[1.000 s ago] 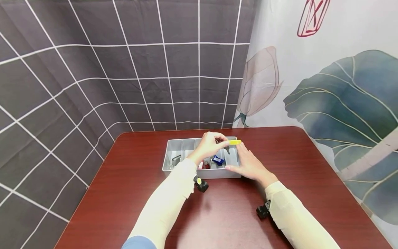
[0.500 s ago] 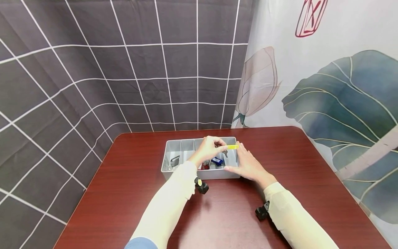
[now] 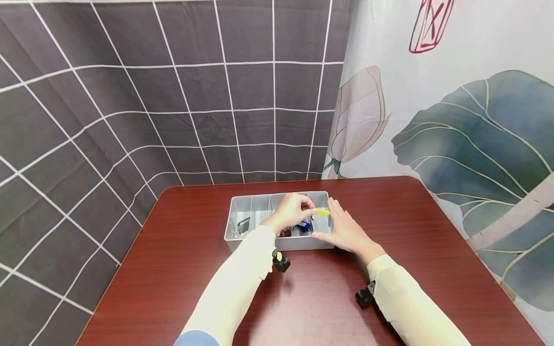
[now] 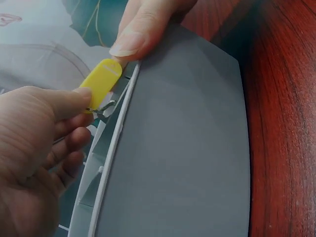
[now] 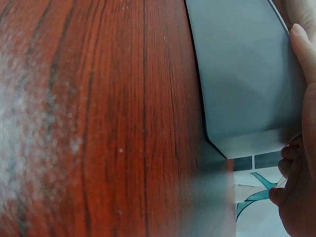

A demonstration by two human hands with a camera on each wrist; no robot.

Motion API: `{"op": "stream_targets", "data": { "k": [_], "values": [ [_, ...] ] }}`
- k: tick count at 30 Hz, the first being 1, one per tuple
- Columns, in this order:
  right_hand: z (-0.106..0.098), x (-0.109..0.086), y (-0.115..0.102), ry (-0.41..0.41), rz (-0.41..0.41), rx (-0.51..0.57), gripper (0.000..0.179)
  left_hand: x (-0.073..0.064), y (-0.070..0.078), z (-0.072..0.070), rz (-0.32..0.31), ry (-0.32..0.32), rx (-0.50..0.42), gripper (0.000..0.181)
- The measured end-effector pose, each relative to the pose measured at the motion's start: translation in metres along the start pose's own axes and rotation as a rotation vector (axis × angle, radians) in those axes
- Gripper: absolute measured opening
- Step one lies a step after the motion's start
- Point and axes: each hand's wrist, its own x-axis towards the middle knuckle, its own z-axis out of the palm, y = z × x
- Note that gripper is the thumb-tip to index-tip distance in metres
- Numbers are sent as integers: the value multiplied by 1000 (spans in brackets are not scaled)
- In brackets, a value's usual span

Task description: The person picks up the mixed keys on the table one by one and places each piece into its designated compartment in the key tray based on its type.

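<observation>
A yellow key tag point(image 3: 322, 212) is pinched between the thumb and fingers of my left hand point(image 3: 290, 211), above the right part of a grey divided box point(image 3: 305, 243). In the left wrist view a metal ring point(image 4: 102, 109) hangs from the tag's lower end; a key on it is mostly hidden. My right hand point(image 3: 346, 230) holds the box's front right corner, its thumb at the front rim and its fingers along the right side. Inside the box lie a blue tag point(image 3: 303, 226), a red object point(image 3: 284, 232) and a dark grey-framed object point(image 3: 244, 224), partly covered by my left arm.
The box stands on a reddish-brown wooden table point(image 3: 173, 269), near its back edge. A dark grid-patterned curtain point(image 3: 190, 96) hangs behind, and a white leaf-printed curtain point(image 3: 372, 158) is at the right. Dividers split the box into several compartments.
My left hand has lowered the yellow key tag towards the box's right compartments, and the key beneath it shows less. My right hand stays at the box's corner.
</observation>
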Motion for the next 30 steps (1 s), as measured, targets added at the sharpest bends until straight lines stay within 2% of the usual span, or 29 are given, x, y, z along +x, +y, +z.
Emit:
{"op": "stream_targets", "data": {
  "k": [3, 10, 14, 22, 30],
  "values": [
    [0, -1, 0, -4, 0, -1, 114, -1, 0, 1, 11, -10, 21, 4],
    [0, -1, 0, -12, 4, 1, 114, -1, 1, 4, -18, -54, 59, 5],
    [0, -1, 0, -17, 15, 9, 115, 0, 0, 5, -16, -57, 69, 5],
    [-2, 0, -3, -4, 6, -3, 114, -2, -3, 2, 2, -26, 44, 5],
    [-1, 0, -2, -3, 5, -8, 115, -5, -1, -9, 26, 10, 54, 6]
  ]
}}
